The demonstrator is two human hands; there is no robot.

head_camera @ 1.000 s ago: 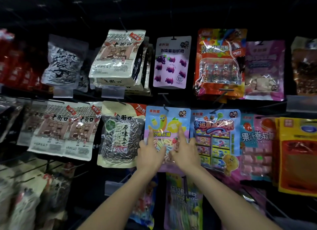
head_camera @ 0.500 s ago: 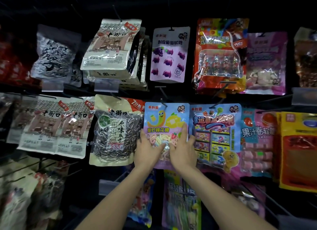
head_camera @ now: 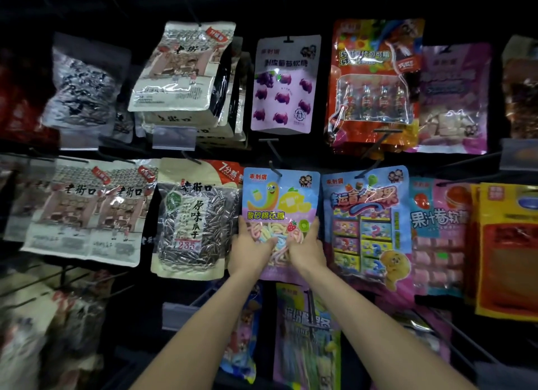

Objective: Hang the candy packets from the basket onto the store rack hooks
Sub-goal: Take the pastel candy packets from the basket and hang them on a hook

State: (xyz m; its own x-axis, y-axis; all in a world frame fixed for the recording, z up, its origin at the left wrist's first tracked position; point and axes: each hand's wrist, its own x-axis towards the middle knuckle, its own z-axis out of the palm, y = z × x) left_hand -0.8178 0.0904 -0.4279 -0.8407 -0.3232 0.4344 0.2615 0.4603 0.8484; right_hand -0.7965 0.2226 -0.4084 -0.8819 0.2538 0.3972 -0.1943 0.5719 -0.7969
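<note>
A blue and purple candy packet (head_camera: 279, 197) with a yellow worm on it hangs in the middle row of the rack. A black hook (head_camera: 275, 168) passes through its top. My left hand (head_camera: 249, 251) holds the packet's lower left edge and my right hand (head_camera: 306, 251) holds its lower right edge. Both hands cover part of the clear window with pastel candy. The basket is out of view.
A sunflower seed bag (head_camera: 195, 220) hangs close on the left and a blue candy packet (head_camera: 366, 226) close on the right. A purple grape candy packet (head_camera: 283, 83) hangs above. More packets (head_camera: 305, 337) hang below, between my forearms. A bare hook (head_camera: 270, 146) sticks out above.
My index fingers, stretched up on the packet's front before, have drawn down, and both hands now sit at its lower sides. The packet hangs a little lower and straighter on the hook.
</note>
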